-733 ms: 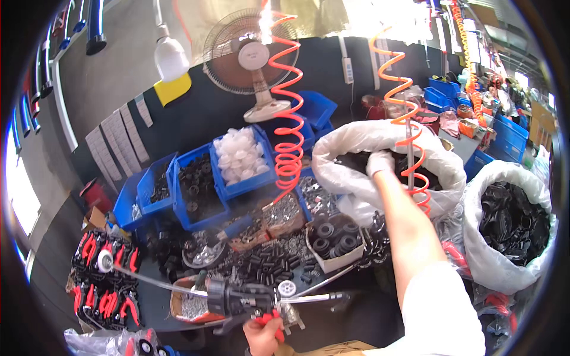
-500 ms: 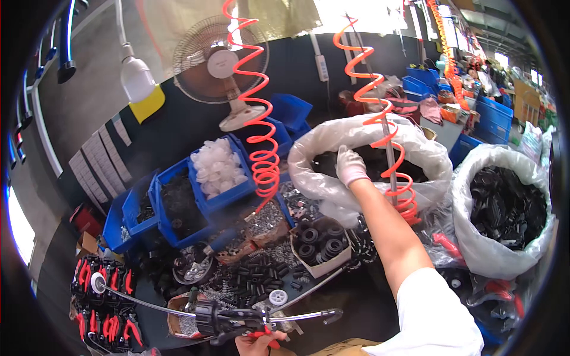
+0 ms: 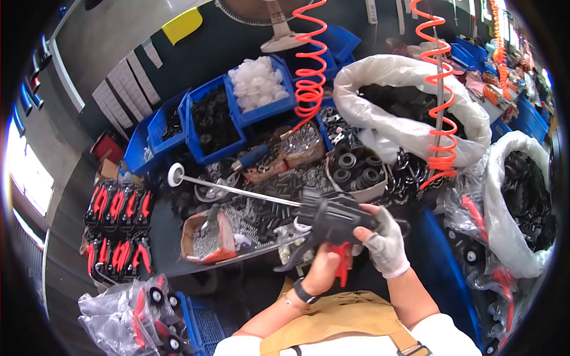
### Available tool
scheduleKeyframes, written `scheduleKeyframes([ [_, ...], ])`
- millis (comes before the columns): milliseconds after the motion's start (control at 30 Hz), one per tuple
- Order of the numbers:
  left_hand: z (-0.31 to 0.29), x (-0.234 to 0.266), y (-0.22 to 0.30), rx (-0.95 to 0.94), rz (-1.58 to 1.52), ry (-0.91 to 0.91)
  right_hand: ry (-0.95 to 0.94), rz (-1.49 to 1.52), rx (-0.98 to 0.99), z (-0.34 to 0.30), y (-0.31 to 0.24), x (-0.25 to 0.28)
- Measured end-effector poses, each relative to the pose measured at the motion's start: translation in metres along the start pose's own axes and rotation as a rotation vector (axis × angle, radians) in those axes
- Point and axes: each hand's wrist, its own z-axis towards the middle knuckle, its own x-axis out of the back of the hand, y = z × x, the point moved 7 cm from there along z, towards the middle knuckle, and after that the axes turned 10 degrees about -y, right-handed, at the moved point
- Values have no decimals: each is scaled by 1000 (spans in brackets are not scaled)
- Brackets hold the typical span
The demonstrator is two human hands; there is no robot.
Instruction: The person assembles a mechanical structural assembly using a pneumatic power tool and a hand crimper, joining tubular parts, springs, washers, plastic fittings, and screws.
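- The black tool (image 3: 332, 218) is held above the front edge of the worktop (image 3: 168, 232).
- Its red handle (image 3: 341, 274) is gripped by the left hand (image 3: 321, 272), fingers curled around it.
- Its body is clasped by the gloved right hand (image 3: 387, 244).
- Red-handled tools (image 3: 117, 204) are laid in rows near the left edge.

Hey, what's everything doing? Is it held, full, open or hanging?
Left hand: closed around the red handle
Right hand: gloved, touching the black tool
Black tool: held above the bench
Blue bin: heaped with white pieces
Big white bag: open, dark pieces inside
Orange hose: hanging, coiled
Fan: partly cut off, spinning unclear
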Motion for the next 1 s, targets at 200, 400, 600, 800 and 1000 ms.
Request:
scheduleKeyframes([
  [200, -29, 7, -36, 198, 238, 122, 196, -1606, 603, -34, -58, -32],
  [400, -18, -2, -6, 57, 509, -31, 115, -1368, 696, -61, -76, -40],
  [600, -27, -23, -11, 114, -292, 248, 31, -1392, 724, -103, -46, -24],
  [800, -28, -7, 3, 9, -412, 83, 1367, -2023, -13, -197, -233, 225],
  [1000, -27, -29, -3, 12, -337, -71, 1447, -1785, -889, -219, -267, 341],
])
